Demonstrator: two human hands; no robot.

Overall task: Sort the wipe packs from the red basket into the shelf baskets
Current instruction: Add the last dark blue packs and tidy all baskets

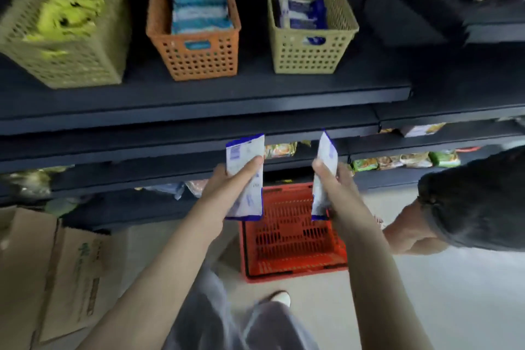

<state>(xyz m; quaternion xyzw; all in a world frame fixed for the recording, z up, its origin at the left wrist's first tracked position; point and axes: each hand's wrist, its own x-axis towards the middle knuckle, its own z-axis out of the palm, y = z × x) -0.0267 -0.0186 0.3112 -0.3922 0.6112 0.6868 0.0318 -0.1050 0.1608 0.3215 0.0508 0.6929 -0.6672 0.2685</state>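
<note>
My left hand (227,187) grips one wipe pack (245,176) and my right hand (338,187) grips a second wipe pack (324,176), both upright above the red basket (289,236). Up on the shelf (199,105), the orange basket (193,57) holds light-blue packs, the tan basket (309,57) dark-blue ones, and the blurred left basket (65,65) yellow-green ones. The shelf's front edge lies between them and my hands. A cardboard box (42,278) stands on the pale floor (454,293).

A shop: stocked shelves (199,99), red shopping basket (289,236).
</note>
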